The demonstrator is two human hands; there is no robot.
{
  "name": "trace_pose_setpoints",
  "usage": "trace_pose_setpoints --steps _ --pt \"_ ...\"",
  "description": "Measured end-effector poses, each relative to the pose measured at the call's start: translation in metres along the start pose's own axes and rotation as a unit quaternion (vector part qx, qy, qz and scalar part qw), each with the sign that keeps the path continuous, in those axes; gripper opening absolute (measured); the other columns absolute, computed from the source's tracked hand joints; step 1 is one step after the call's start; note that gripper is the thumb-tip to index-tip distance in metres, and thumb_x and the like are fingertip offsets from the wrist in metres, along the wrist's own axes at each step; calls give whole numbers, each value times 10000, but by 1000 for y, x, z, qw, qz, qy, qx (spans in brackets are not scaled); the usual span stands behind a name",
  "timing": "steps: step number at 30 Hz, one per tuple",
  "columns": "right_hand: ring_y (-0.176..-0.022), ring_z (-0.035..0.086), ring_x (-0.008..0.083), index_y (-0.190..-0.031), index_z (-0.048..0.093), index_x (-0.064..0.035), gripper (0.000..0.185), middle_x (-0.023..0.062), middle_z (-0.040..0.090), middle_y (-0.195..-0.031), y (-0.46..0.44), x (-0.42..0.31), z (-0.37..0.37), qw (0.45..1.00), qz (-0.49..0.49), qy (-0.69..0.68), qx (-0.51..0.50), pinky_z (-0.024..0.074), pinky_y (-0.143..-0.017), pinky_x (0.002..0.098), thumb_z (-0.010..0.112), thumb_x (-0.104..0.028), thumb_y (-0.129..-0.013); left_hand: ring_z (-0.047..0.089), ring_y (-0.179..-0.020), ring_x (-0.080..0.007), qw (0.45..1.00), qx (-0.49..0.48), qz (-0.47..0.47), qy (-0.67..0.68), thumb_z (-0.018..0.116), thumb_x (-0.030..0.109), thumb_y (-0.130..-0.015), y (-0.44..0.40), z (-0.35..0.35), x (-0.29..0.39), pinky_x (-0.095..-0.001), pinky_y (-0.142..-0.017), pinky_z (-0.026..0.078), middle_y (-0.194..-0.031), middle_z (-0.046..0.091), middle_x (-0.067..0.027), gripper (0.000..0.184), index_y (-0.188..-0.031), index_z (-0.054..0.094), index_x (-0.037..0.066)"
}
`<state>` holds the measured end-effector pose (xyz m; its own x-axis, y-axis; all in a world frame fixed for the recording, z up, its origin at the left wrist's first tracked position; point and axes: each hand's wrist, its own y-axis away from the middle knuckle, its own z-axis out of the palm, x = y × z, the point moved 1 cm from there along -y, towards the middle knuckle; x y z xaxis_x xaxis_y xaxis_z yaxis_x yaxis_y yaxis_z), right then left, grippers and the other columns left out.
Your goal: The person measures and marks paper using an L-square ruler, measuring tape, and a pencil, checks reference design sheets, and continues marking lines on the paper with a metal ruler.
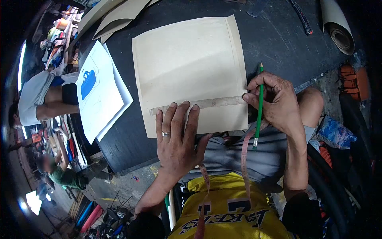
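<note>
A beige sheet of paper or card [187, 55] lies on the dark table, a folded strip along its right edge. Across its lower part runs a tape measure [207, 104], whose pinkish length [244, 159] hangs over my lap and shirt. My left hand [177, 139], a ring on one finger, lies flat with fingers stretched, fingertips on the tape and sheet. My right hand [276, 99] is closed at the sheet's right edge, thumb and forefinger at the tape there. A green pencil [260, 103] is held in its fingers, point up and eraser toward me.
White printed sheets with a blue bag picture [89, 83] lie left on the table [123, 151]. A cutter knife [302, 18] and a rolled sheet [338, 30] are at the back right; curled card [117, 18] is back left. Two people [67, 175] are at the left.
</note>
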<state>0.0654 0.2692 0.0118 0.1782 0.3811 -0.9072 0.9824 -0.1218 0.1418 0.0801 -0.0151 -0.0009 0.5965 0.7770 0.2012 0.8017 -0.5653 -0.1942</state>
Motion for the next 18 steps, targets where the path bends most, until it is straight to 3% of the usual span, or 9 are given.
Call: trace_pose_setpoints --steps 18 --pt "-677 544 32 -993 745 -14 166 -13 645 -782 0 2 1 1000 -23 -11 4 436 -597 247 871 -37 -887 440 -1528 -394 1000 4 1 -1 860 433 -895 0 1 -1 -655 -1302 278 -1581 512 -152 828 -1598 543 131"
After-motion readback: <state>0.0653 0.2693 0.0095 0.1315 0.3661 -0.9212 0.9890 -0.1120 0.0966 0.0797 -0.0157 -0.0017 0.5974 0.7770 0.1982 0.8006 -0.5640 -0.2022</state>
